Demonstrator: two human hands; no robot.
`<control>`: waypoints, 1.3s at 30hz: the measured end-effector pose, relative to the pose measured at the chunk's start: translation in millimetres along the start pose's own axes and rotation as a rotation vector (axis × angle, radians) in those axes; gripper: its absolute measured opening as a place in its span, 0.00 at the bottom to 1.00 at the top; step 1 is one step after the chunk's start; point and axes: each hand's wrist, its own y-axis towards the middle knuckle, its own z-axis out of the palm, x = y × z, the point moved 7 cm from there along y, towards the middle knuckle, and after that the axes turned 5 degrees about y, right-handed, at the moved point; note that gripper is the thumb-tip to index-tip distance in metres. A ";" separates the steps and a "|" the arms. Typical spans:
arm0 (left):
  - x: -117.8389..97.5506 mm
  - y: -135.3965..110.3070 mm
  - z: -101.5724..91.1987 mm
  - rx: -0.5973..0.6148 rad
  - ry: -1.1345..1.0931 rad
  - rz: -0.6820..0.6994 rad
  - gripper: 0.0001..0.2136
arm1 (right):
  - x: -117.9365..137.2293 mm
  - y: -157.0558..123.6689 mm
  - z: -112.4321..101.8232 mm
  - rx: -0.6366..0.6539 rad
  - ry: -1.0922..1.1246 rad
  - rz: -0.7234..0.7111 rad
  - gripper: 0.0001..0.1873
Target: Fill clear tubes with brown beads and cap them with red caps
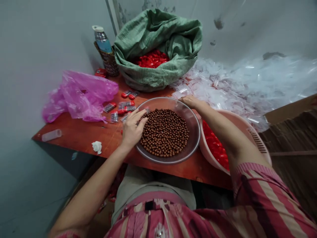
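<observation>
A clear round plastic bowl (193, 145) holds a heap of shiny brown balls (164, 134). My left hand (133, 128) lies over the bowl's left rim, its fingers stretched over the edge of the heap and its thumb apart. No object shows between them. At the bowl's far right rim is my right hand (189, 101), beside a pile of clear plastic tubes (205, 84). Its fingertips are hard to make out, so whether it grips anything is unclear. Left of the bowl lie several small clear packs with red caps (126, 107), filled with dark pieces.
Behind the bowl stands a green sack (153, 77) with red caps inside. A pink basket (206, 150) of red pieces is on the right. A purple plastic bag (84, 94), a flask (102, 41), a loose tube (51, 135) and crumpled tissue (97, 147) sit leftward on the red table (79, 134).
</observation>
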 end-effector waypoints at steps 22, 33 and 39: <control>-38.8 -10.2 39.4 0.252 -0.781 -0.256 0.09 | 158.5 -107.9 13.6 -0.196 0.630 -0.101 0.28; -45.1 -21.9 19.9 0.131 -0.449 -0.071 0.08 | 174.2 -120.2 40.9 -0.408 0.469 -0.017 0.29; -23.6 -20.8 -0.3 0.061 -0.312 -0.002 0.11 | 168.7 -95.5 62.2 -0.043 -0.397 -0.248 0.20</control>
